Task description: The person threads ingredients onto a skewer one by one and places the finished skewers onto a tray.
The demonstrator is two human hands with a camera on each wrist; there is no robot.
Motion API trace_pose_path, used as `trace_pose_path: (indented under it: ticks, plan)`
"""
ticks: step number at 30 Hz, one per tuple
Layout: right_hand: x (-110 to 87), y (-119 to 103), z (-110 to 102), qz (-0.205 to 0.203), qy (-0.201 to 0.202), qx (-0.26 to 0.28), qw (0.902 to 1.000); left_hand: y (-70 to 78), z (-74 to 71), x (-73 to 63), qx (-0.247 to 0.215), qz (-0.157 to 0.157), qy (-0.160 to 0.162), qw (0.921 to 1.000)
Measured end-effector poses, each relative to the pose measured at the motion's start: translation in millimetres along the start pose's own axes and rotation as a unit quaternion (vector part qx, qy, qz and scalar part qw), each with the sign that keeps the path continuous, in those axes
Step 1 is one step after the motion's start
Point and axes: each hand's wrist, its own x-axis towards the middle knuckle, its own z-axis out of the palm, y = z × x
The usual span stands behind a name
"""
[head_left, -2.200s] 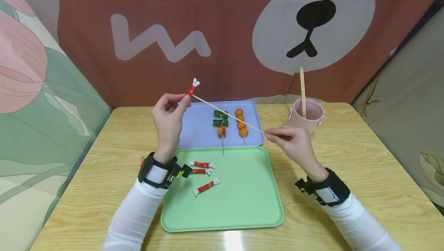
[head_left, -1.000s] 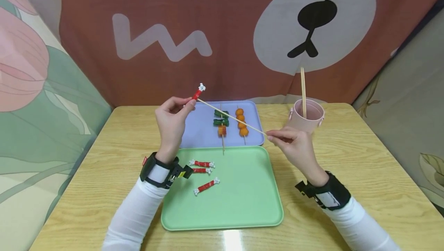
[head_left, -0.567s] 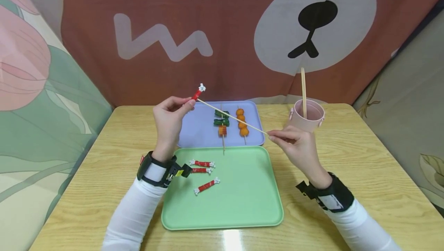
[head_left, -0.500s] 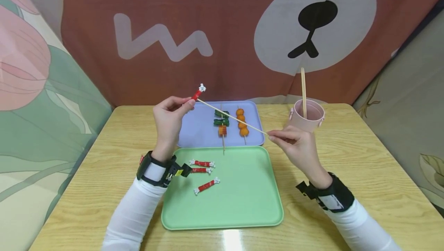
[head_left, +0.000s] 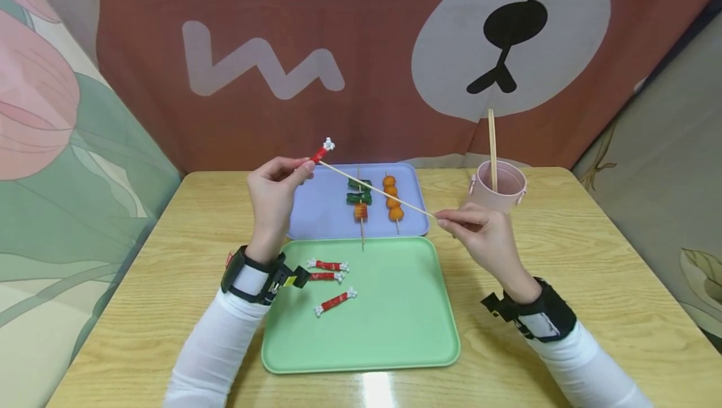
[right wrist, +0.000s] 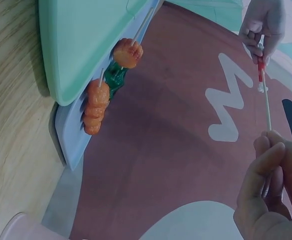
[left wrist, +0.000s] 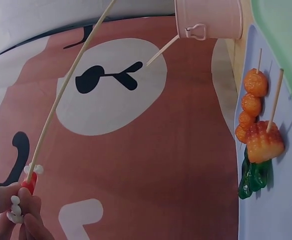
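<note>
Between thumb and fingers, the left hand (head_left: 274, 192) pinches a small red roll with knobbly white ends (head_left: 320, 154), raised above the lavender tray. A thin wooden skewer (head_left: 375, 187) slants from this roll down to the right hand (head_left: 482, 232), which pinches its other end. In the left wrist view the skewer (left wrist: 68, 85) meets the red roll (left wrist: 30, 184) at its side; whether it has pierced the roll I cannot tell. Several similar pieces, such as one red roll (head_left: 335, 301), lie on the green tray (head_left: 395, 333).
The lavender tray (head_left: 316, 207) holds a skewer of orange balls (head_left: 393, 198) and one with green pieces (head_left: 359, 198) and a scored orange-brown chunk (head_left: 361, 212). At the back right, a pink bucket (head_left: 496, 188) holds upright wooden sticks (head_left: 492, 145). A curtain stands behind the table.
Over two seconds the left hand's red roll has shifted slightly right and down, with the skewer still against it. The right hand has barely moved. Pieces on both trays stay put.
</note>
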Motion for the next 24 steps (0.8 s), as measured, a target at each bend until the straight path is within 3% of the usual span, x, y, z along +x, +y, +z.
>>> trace_pose_path:
  ticks: [11,19,24]
  plan:
    - [-2.4,-2.0,-0.5,0.001,-0.008,-0.009,0.9999,-0.8,2.1,-2.9,0.018,0.004,0.015,0.9997]
    - [-2.2,0.0,3.6,-0.005,0.015,-0.01,0.9998,-2.1,3.2,-4.6,0.02,0.014,0.006,0.9997]
    - [-3.5,1.7,6.7,-0.024,0.03,-0.009,0.9992,-4.6,5.1,-6.4,0.013,0.003,0.007,0.9999]
